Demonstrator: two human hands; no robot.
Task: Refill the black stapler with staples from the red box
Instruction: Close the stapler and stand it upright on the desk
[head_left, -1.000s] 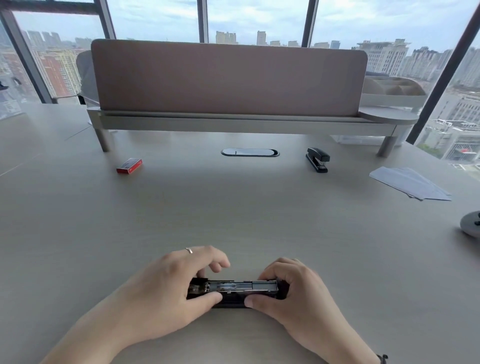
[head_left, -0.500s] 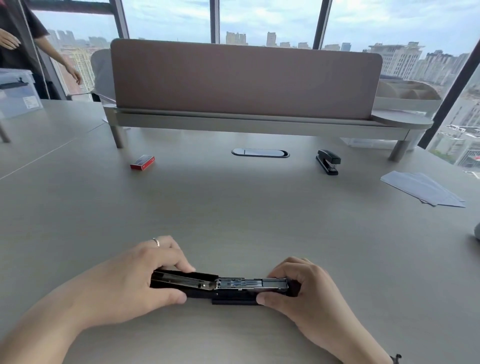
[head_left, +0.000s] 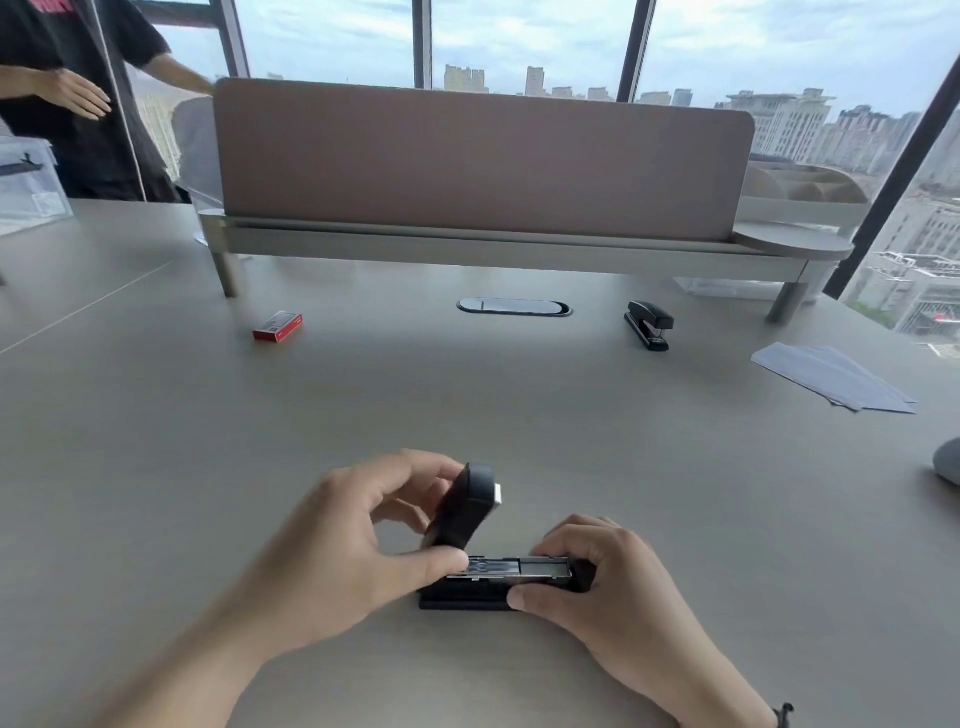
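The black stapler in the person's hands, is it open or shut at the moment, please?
Open: the black stapler's top cover is swung upright by the left hand, exposing the metal staple channel.

A: The right hand (head_left: 608, 582) is covering the front end of the black stapler (head_left: 498, 571); its channel is showing too blurred to tell whether staples are lying inside.

B: The red box (head_left: 278, 327) label is reading too small, and the frame is cutting off the grey object (head_left: 948, 467) at the bench's right edge.
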